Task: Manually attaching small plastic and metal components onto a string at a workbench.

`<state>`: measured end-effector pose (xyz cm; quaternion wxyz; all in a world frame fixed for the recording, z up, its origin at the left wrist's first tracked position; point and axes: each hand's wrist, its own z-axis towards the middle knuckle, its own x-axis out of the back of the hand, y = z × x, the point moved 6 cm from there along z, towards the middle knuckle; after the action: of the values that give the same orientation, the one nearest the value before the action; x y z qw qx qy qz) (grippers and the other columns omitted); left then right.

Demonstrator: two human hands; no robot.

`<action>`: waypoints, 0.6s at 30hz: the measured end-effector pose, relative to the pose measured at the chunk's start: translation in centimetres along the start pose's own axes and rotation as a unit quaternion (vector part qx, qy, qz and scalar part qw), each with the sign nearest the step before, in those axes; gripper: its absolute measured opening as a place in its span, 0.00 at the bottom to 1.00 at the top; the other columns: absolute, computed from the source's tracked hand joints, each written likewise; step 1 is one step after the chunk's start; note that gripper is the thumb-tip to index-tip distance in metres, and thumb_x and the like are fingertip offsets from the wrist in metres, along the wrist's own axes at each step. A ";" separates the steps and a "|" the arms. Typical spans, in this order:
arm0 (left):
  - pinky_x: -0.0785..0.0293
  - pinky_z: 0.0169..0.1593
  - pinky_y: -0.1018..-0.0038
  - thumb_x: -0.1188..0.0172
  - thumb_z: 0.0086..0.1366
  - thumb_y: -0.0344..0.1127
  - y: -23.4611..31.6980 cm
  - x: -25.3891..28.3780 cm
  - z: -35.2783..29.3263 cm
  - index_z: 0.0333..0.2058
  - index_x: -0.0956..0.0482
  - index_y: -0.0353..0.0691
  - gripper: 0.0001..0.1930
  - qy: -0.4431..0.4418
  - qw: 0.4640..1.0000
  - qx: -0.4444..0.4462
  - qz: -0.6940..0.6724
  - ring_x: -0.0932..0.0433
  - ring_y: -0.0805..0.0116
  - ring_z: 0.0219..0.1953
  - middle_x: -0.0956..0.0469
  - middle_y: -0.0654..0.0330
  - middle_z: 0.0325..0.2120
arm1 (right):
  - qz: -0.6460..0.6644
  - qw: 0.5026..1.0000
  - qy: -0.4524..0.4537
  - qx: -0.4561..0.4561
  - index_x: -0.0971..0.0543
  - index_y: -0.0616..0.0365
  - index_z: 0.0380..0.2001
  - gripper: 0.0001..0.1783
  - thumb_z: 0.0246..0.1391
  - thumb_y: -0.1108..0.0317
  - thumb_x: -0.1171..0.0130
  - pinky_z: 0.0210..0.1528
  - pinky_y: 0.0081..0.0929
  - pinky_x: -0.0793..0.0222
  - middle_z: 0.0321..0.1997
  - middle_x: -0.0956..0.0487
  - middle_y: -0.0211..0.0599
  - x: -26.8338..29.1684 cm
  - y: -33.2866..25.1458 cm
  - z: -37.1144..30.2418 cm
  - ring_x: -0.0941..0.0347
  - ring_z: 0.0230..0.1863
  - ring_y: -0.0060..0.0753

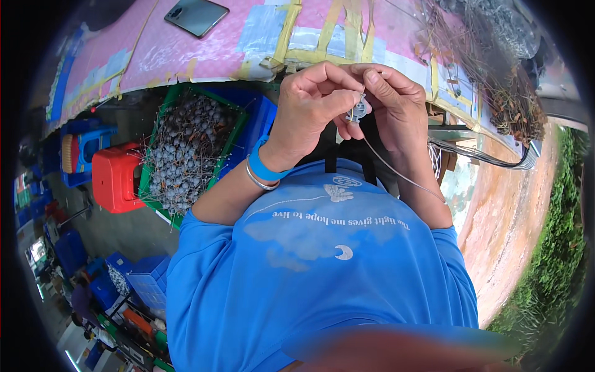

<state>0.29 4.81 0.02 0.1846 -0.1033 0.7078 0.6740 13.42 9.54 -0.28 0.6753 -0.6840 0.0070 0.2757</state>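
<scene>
We held the round grey part (pixel 359 112) in our left fingers (pixel 339 103), in front of the desk (pixel 217 65); our right fingers (pixel 384 92) were bunched narrowly beside it, though we could not tell whether they gripped anything. A thin cable (pixel 403 177) trailed below the fingers. We judged the step in hand to be fine work where part and cable met; the next move called for a steady left pinch and cable slack.
</scene>
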 end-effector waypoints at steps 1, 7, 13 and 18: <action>0.19 0.26 0.77 0.44 0.63 0.27 -0.2 0.0 0.0 0.41 0.23 0.29 0.10 -0.002 1.000 0.001 0.000 0.16 0.65 0.26 0.18 0.49 0.32 | 0.030 0.999 0.000 -0.043 0.17 0.65 0.40 0.10 0.61 0.69 0.42 0.42 0.23 0.25 0.40 0.17 0.40 0.2 0.5 0.1 0.22 0.37 0.26; 0.17 0.39 0.75 0.37 0.58 0.18 0.0 -0.9 0.1 0.54 0.30 0.26 0.24 -0.055 0.991 -0.118 0.011 0.16 0.63 0.35 0.20 0.50 0.40 | 0.150 0.980 -0.005 -0.130 0.18 0.65 0.40 0.10 0.62 0.71 0.43 0.41 0.23 0.24 0.40 0.17 0.37 0.4 2.0 0.6 0.22 0.38 0.26; 0.17 0.44 0.70 0.35 0.56 0.17 0.4 0.2 1.3 0.50 0.28 0.26 0.22 -0.073 0.997 -0.038 -0.003 0.16 0.65 0.38 0.20 0.53 0.36 | 0.038 0.994 -0.025 -0.104 0.21 0.65 0.44 0.12 0.62 0.70 0.43 0.48 0.28 0.23 0.43 0.18 0.41 1.1 0.7 3.4 0.21 0.43 0.32; 0.16 0.43 0.72 0.35 0.52 0.16 1.7 1.6 2.2 0.48 0.27 0.26 0.23 -0.067 0.996 -0.053 0.022 0.16 0.67 0.36 0.20 0.55 0.34 | -0.267 0.959 0.085 0.041 0.19 0.67 0.43 0.12 0.58 0.72 0.41 0.49 0.24 0.26 0.41 0.17 0.38 11.2 -2.8 11.4 0.21 0.43 0.28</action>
<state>-1.55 7.27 0.86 0.2114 -0.0515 0.6593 0.7197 19.81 24.44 -1.30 0.7487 -0.6536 -0.1075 0.0254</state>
